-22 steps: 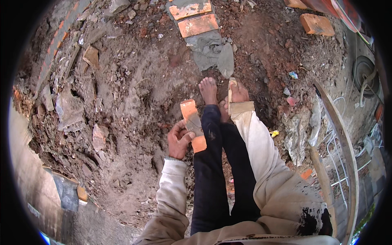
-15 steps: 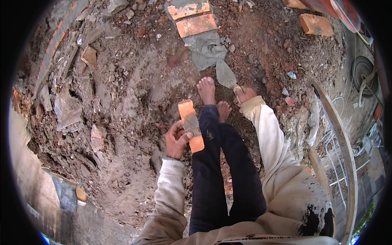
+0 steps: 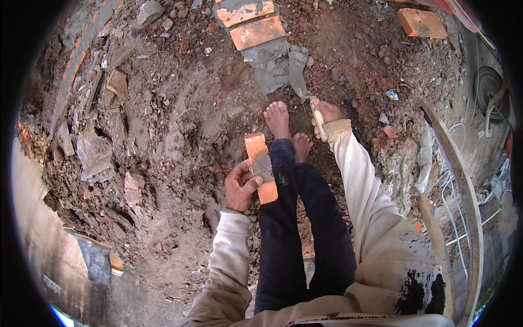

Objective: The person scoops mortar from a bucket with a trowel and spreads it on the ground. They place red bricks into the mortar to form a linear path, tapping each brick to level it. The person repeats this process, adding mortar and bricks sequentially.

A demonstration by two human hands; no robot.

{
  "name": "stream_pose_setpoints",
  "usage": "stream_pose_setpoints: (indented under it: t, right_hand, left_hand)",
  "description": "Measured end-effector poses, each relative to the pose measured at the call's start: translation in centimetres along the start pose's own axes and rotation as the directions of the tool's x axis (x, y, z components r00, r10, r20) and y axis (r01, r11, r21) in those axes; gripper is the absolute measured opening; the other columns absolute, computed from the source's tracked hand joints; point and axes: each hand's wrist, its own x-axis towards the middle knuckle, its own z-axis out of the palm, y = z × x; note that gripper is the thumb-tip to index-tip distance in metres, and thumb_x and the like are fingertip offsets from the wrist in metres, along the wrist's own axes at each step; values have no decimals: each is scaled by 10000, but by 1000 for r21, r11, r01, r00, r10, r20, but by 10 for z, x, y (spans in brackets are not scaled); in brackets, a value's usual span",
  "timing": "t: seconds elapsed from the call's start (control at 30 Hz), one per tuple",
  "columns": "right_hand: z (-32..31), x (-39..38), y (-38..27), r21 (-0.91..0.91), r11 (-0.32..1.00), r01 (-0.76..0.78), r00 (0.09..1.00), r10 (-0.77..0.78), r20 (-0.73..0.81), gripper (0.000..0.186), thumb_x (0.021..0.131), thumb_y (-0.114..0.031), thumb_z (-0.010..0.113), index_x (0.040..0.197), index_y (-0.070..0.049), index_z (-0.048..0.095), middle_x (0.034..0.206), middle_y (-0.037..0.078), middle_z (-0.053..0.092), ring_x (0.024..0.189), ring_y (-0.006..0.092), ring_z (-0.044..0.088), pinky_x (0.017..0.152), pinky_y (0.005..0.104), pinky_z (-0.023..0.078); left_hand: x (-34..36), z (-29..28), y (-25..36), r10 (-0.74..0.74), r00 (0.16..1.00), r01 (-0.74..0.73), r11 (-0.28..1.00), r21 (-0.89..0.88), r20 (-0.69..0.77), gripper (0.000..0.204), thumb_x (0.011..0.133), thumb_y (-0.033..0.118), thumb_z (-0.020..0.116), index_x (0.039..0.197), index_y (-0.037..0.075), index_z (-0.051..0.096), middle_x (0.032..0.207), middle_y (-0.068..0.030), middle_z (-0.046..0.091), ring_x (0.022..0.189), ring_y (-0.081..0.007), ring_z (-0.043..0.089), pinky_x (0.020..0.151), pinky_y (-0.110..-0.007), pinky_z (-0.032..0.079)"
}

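My left hand (image 3: 239, 187) grips an orange brick (image 3: 259, 163) smeared with grey mortar, held beside my left knee. My right hand (image 3: 328, 113) reaches forward past my bare feet (image 3: 278, 119), shut on the wooden handle of a trowel (image 3: 300, 82). The trowel's blade rests on a grey mortar patch (image 3: 274, 65) spread on the ground. Just beyond the mortar lie two laid orange bricks (image 3: 256, 32) in a row. I stand on bare earth, in dark trousers and pale sleeves.
Broken brick pieces and rubble (image 3: 117, 84) litter the dirt on the left. Another orange brick (image 3: 419, 22) lies at the top right. A curved wooden plank (image 3: 457, 169) and wire mesh stand on the right, beside a round pan (image 3: 490, 87). A low wall edge (image 3: 92, 261) runs along the lower left.
My right hand has moved forward and to the right with the trowel, the blade now on the mortar patch. The left hand keeps the brick in about the same place.
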Motion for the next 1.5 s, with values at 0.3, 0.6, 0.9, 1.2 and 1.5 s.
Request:
stream_pose_setpoints:
  t: [0.3,0.6,0.9,1.2,1.5]
  right_hand:
    - [-13,-39,-1,-40,994,105,994,-106,-40,316,880,-410,525,1015,-125,512,598,65,529,382,157,513,320,287,420]
    - [-28,-42,-17,-426,865,265,926,-352,-138,270,910,-316,491,938,-50,529,542,30,477,386,110,467,334,260,378]
    - [-50,-59,30,-313,922,227,945,-287,-160,265,909,-305,507,1003,-59,536,550,20,487,395,90,456,354,234,361]
    - [-43,-62,29,-467,821,328,921,-389,-38,300,897,-263,537,1086,-31,514,610,61,551,457,117,533,415,260,434]
    - [4,-32,21,-949,116,294,869,-445,215,440,831,-203,548,1215,-47,401,926,250,592,794,436,606,655,492,495]
  left_hand:
    - [22,5,2,42,999,-40,989,146,-13,576,656,124,709,1152,-79,496,958,-102,619,831,-150,614,759,-278,506]
    - [199,32,25,467,857,-263,35,964,217,748,546,412,723,1148,59,455,1063,-116,485,997,-328,542,788,-450,475]
    - [290,68,32,384,807,-339,-322,884,449,802,623,333,775,1266,43,394,1185,-98,459,1119,-286,489,946,-389,416]
    - [300,55,36,311,780,-466,-289,836,543,724,583,283,795,1167,35,447,1132,-108,474,1084,-311,511,878,-430,453]
    - [165,16,17,558,826,-165,373,913,-79,725,548,318,766,1153,33,485,1051,-135,510,984,-300,532,844,-387,452]
